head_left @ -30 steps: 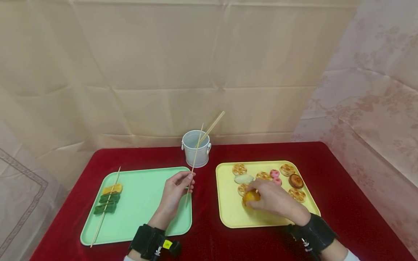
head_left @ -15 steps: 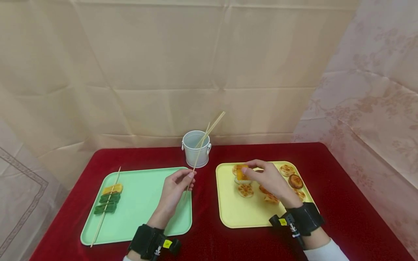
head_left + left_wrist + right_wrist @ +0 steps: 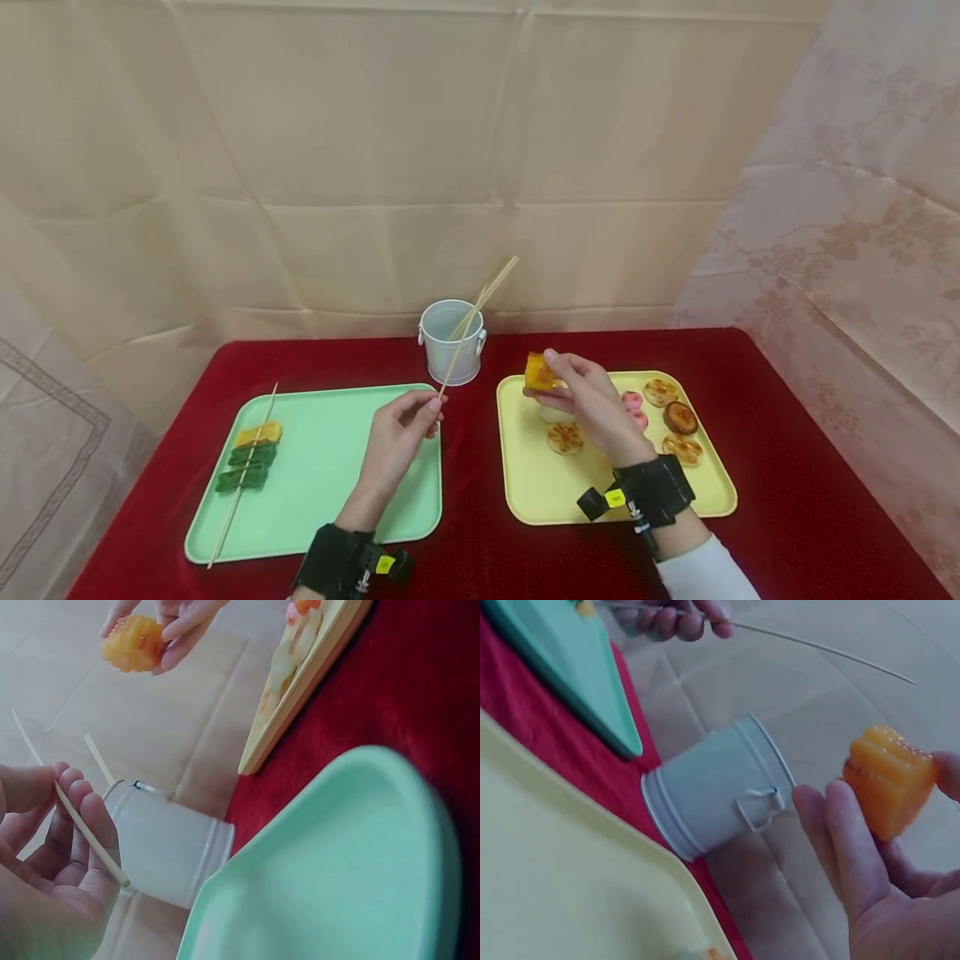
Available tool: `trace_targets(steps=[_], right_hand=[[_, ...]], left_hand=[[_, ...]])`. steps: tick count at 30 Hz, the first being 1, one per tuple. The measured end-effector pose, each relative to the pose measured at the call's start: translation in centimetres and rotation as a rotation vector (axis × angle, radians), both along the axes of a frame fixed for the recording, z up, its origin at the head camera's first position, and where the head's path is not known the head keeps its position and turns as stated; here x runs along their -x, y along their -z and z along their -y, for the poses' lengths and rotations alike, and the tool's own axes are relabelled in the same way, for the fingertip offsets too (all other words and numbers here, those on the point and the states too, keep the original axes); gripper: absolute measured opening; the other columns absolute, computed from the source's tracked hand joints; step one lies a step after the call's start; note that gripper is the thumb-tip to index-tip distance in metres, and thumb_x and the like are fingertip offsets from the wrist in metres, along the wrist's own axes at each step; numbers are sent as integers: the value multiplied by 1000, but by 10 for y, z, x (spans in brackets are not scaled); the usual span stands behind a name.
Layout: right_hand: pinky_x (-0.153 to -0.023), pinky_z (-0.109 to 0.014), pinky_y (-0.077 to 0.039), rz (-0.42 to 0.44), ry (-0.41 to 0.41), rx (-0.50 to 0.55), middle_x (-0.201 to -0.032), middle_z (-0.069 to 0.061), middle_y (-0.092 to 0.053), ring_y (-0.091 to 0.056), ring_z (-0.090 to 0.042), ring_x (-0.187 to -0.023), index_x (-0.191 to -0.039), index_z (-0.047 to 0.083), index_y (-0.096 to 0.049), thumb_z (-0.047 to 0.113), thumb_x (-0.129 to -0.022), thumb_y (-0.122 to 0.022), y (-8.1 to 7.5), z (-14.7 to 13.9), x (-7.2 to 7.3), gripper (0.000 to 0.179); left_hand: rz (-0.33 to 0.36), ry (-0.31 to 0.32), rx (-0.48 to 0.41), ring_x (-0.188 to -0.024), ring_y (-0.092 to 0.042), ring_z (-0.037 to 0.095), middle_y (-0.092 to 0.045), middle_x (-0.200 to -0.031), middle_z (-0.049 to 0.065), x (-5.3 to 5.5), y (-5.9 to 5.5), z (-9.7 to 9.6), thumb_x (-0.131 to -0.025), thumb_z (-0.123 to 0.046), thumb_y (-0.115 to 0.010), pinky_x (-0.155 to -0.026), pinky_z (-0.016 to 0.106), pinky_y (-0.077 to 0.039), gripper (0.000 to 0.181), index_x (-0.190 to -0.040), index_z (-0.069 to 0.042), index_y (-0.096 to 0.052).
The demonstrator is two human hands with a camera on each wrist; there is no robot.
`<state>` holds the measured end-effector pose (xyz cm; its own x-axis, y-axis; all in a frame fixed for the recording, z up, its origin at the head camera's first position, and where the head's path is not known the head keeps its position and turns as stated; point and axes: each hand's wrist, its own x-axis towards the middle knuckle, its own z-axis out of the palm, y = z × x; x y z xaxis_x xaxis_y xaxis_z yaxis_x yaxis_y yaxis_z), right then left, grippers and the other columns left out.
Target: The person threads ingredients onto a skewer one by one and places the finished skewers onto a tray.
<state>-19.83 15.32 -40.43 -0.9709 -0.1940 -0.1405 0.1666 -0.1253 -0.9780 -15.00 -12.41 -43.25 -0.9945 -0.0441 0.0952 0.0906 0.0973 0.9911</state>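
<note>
My left hand pinches a thin bamboo skewer between thumb and fingers, its far end leaning up and to the right. Held in the fingertips of my right hand is a yellow-orange chunk of corn cob, raised over the back left corner of the yellow tray. The right wrist view shows the corn between thumb and fingers, apart from the bare skewer. On the green tray lies another skewer carrying a yellow piece and folded green pieces.
A small white metal bucket with skewers in it stands behind, between the trays. The yellow tray carries lotus root slices, a brown round mushroom-like piece and pink pieces. A red cloth covers the table.
My right hand has lifted the corn off the yellow tray and brought it back and to the left. The skewer in my left hand has tipped further to the right.
</note>
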Motion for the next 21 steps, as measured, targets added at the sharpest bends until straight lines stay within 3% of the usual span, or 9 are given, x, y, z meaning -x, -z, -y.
trace_targets(steps=[5, 13, 21], right_hand=[[-89, -34, -58, 44, 40, 162, -119, -14, -54, -74, -31, -98, -122, 4, -49, 38, -105, -62, 3, 8, 3, 41], [-84, -25, -59, 45, 135, 204, -114, -9, -57, -65, -18, -89, -120, 8, -55, 35, -104, -62, 9, 14, 2, 32], [-85, -26, -59, 20, 173, 318, -115, -6, -58, -69, -18, -90, -122, 15, -52, 25, -106, -60, 11, 11, 5, 20]], left_hand=[[-24, 6, 20, -74, -64, 16, -70, -95, 23, 1, -1, 5, -99, -4, -68, -69, 23, -55, 17, -113, 6, -73], [12, -42, 139, -75, -64, 21, -72, -88, 12, 2, -2, 24, -99, -6, -69, -68, 28, -55, 15, -110, 0, -76], [4, 59, 282, -71, -63, 18, -71, -84, 12, 3, -3, 29, -97, -9, -72, -62, 26, -51, 10, -105, -5, -78]])
